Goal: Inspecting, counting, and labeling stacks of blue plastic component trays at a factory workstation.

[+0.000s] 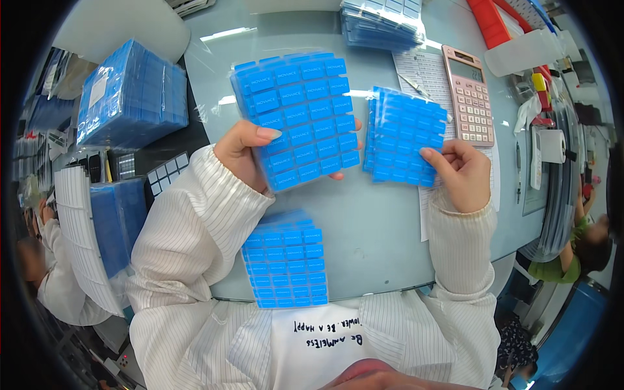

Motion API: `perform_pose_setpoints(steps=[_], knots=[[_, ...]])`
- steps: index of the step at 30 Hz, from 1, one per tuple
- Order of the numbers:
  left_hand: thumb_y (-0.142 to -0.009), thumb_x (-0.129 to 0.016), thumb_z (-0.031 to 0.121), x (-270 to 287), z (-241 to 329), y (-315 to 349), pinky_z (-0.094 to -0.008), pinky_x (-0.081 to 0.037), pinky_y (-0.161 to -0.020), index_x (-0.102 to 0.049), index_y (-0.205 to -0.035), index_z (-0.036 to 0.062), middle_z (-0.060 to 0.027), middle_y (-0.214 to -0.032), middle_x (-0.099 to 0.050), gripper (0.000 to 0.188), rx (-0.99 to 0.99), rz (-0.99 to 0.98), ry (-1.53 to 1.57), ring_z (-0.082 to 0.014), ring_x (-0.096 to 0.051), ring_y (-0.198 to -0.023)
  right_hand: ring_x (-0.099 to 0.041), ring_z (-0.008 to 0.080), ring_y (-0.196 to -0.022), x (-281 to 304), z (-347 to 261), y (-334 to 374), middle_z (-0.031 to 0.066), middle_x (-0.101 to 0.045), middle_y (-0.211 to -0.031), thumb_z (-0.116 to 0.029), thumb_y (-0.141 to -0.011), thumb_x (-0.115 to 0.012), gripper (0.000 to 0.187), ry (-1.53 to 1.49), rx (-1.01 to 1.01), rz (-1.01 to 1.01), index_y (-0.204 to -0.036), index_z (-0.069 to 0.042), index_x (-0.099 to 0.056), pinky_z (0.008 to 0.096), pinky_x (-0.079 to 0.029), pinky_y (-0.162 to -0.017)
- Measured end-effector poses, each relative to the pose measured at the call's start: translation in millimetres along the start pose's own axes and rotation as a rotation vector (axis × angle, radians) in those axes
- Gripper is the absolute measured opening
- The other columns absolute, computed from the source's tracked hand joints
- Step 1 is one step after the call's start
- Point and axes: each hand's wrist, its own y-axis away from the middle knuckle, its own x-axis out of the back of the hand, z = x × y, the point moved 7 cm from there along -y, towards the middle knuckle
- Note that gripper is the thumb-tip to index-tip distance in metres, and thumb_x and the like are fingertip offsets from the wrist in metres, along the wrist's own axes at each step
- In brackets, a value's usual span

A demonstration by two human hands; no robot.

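My left hand (242, 148) is closed around a thick stack of blue label sheets (302, 123), thumb on the front and fingertips showing past the right edge. The sheets carry rows of small blue rectangular labels on clear backing. To the right, my right hand (465, 172) pinches the lower right edge of a thinner, slightly fanned bunch of label sheets (406, 136) between thumb and fingers. The two bunches are apart. Below my left forearm, a third stack of label sheets (286, 266) lies at the table's near edge.
A pink calculator (469, 97) rests beside printed papers (422, 68) with a pen on them. More label sheets (383, 26) are piled at the far side. Wrapped blue bundles (133, 97) stand at left. A red bin (494, 26) and a tape roll (552, 146) are at right. Other people work on both sides.
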Motion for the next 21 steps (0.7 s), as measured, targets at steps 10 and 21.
perform_pose_setpoints(steps=[10, 21], knots=[[-0.072, -0.07, 0.018, -1.6, -14.4, 8.5, -0.0536, -0.05, -0.086, -0.037, -0.134, -0.0031, -0.027, -0.12, -0.055, 0.073, 0.212, 0.179, -0.278, -0.0409, -0.06, -0.102, -0.047, 0.004, -0.055, -14.5, -47.2, 19.7, 0.0011, -0.061, -0.072, -0.011, -0.074, -0.077, 0.021, 0.013, 0.376, 0.018, -0.087, 0.0, -0.066, 0.0197, -0.034, -0.046], [-0.069, -0.074, 0.022, -1.7, -16.6, 10.2, -0.0521, -0.053, -0.082, -0.041, -0.133, 0.0001, -0.0251, -0.121, -0.055, 0.075, 0.202, 0.207, -0.322, -0.0385, -0.059, -0.104, -0.054, 0.0061, -0.062, -30.5, -18.0, 18.4, 0.0016, -0.062, -0.075, -0.003, -0.078, -0.072, 0.013, -0.573, 0.049, -0.21, -0.087, 0.0, -0.063, 0.0174, -0.043, -0.058]])
